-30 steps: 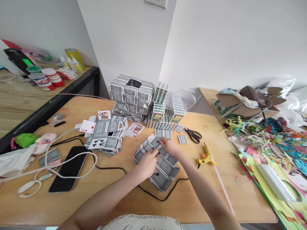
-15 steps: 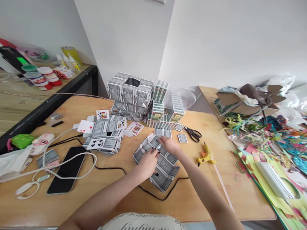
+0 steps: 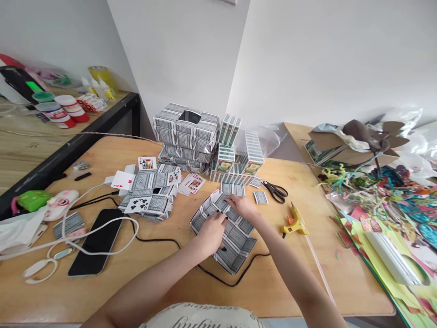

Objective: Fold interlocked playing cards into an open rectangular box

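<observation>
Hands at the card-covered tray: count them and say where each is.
2: the left hand over the middle of the card-covered tray, the right hand toward its far end.

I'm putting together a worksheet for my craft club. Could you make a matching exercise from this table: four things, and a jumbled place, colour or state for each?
Things:
1. hot glue gun
2. smartphone
3. playing-card tray
4. scissors

Places, colours, states:
A. under the left hand and right hand
B. black-handled
C. yellow
D. crossed by a white cable

Pairs: 1-C, 2-D, 3-A, 4-B
</observation>
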`<action>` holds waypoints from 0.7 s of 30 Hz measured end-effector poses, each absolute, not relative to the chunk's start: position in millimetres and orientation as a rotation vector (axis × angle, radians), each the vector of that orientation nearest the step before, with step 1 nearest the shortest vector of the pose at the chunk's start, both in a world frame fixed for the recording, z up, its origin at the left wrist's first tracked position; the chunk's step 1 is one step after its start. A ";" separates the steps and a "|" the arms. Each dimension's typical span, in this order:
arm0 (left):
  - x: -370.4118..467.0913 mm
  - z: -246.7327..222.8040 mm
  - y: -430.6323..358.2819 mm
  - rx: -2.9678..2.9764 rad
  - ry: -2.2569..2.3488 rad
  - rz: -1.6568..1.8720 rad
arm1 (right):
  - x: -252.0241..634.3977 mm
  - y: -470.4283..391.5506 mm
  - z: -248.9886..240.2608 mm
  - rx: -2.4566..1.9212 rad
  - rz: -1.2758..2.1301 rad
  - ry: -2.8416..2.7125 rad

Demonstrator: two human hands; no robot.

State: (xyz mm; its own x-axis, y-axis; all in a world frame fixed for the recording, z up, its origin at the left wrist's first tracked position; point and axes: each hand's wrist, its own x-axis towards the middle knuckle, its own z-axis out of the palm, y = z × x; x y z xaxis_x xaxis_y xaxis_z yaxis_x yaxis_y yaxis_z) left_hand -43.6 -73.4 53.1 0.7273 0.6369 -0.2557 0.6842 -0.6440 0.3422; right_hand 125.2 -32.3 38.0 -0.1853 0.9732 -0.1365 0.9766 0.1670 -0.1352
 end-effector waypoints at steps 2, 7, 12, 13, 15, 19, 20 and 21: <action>-43.6 51.6 -73.6 2.524 1.013 -0.152 | 125.5 -32.1 37.6 2.011 -0.300 2.385; -43.5 51.8 -74.4 2.518 1.028 -0.136 | 127.2 -31.0 36.3 1.998 -0.258 2.385; -44.1 53.0 -75.1 2.515 1.027 -0.117 | 128.2 -30.7 37.2 1.997 -0.250 2.389; -44.1 53.1 -75.0 2.512 1.026 -0.120 | 128.3 -30.7 37.5 2.003 -0.251 2.383; -44.1 53.1 -74.9 2.511 1.023 -0.124 | 128.6 -30.4 37.9 2.007 -0.252 2.374; -44.2 53.2 -74.8 2.525 1.026 -0.111 | 129.7 -29.8 37.5 1.979 -0.228 2.391; -44.2 53.2 -74.9 2.527 1.025 -0.111 | 130.0 -29.6 37.2 1.972 -0.220 2.396; -44.3 53.1 -74.9 2.528 1.023 -0.111 | 130.3 -29.5 36.8 1.969 -0.212 2.400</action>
State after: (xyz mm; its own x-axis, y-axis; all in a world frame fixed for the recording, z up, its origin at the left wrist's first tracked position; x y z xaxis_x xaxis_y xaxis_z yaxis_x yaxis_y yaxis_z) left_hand -44.3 -74.9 53.1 0.7275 0.6490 -0.2226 0.6817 -0.6469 0.3419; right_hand 130.3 -29.5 36.8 -0.1986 0.9740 -0.1093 0.9780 0.1898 -0.0863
